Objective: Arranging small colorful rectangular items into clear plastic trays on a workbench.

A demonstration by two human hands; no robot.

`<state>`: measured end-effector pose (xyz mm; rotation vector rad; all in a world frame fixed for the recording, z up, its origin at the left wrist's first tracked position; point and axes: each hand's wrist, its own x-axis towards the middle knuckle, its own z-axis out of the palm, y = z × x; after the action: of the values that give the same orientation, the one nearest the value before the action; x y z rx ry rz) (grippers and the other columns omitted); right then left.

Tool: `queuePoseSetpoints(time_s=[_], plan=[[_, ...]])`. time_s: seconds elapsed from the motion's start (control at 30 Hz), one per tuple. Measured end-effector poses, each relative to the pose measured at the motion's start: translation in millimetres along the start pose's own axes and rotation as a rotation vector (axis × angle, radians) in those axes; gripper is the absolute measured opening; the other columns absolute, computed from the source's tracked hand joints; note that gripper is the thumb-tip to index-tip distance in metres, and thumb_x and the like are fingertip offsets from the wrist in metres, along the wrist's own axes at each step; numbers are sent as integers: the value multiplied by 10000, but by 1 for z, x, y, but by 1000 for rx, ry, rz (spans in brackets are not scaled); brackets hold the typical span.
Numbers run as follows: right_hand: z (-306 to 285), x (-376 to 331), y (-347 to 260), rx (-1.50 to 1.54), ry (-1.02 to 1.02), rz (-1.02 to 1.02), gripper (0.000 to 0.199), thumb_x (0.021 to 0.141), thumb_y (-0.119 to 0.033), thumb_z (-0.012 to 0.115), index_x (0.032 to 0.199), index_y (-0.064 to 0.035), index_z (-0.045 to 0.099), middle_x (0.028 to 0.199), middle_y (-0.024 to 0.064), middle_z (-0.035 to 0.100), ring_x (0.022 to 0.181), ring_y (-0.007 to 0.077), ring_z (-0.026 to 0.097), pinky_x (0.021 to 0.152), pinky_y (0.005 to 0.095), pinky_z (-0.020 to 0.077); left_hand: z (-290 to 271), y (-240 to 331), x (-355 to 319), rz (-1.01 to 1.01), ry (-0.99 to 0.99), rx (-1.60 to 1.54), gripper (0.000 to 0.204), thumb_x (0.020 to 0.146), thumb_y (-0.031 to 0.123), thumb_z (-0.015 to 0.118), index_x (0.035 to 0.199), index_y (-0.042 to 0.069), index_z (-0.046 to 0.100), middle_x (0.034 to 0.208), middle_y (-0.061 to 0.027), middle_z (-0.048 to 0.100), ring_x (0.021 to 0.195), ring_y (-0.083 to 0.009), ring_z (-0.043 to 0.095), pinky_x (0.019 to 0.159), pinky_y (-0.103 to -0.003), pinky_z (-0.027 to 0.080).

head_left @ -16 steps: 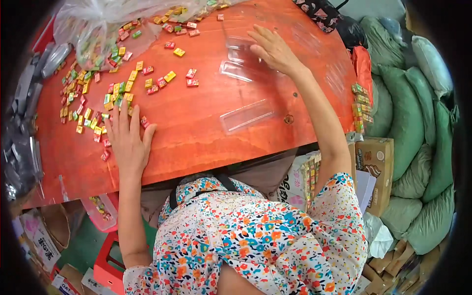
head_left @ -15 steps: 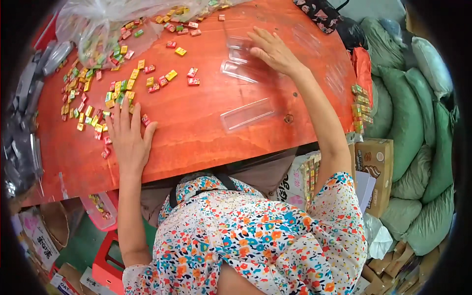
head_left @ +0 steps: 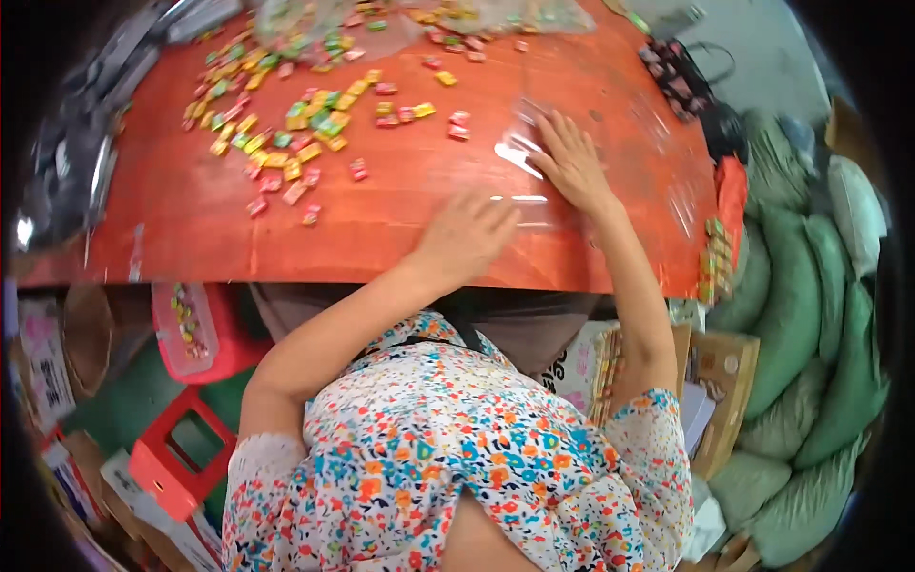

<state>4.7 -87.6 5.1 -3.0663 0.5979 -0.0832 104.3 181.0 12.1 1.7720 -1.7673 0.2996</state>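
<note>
My left hand (head_left: 462, 240), blurred by motion, is over the near part of the red table. Its fingers are stretched toward a clear plastic tray (head_left: 536, 214), and whether they touch it is hard to tell. My right hand (head_left: 574, 170) rests with fingers extended at the edge of more clear trays (head_left: 518, 157) just beyond, partly covering them. Neither hand grips anything that I can see. To the left, small wrapped sweets (head_left: 319, 116) in red, yellow and green lie scattered across the tabletop.
Clear plastic bags (head_left: 534, 14) with sweets lie at the far edge. Dark plastic pieces (head_left: 62, 176) are heaped at the left. Stacked sweets (head_left: 715, 262) stand on the right edge, beside green sacks (head_left: 786, 257). Below are a red stool (head_left: 181, 458) and a pink container (head_left: 205, 334).
My left hand has left the sweets and swung right to the near clear tray. The right hand has come nearer, down beside the trays. The whole view has shifted.
</note>
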Motion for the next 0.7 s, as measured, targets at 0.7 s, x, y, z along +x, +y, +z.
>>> queuePoseSetpoints(time_s=[0.7], plan=[[0, 120, -236, 125, 28, -523, 562, 989, -519, 403, 1478, -244, 374, 1578, 137, 250, 1429, 403, 250, 1090, 671, 203, -71, -73, -98, -720, -115, 485, 781, 872, 562, 573, 1469, 97, 382, 1559, -172, 275, 1434, -392, 233, 1125, -625, 177]])
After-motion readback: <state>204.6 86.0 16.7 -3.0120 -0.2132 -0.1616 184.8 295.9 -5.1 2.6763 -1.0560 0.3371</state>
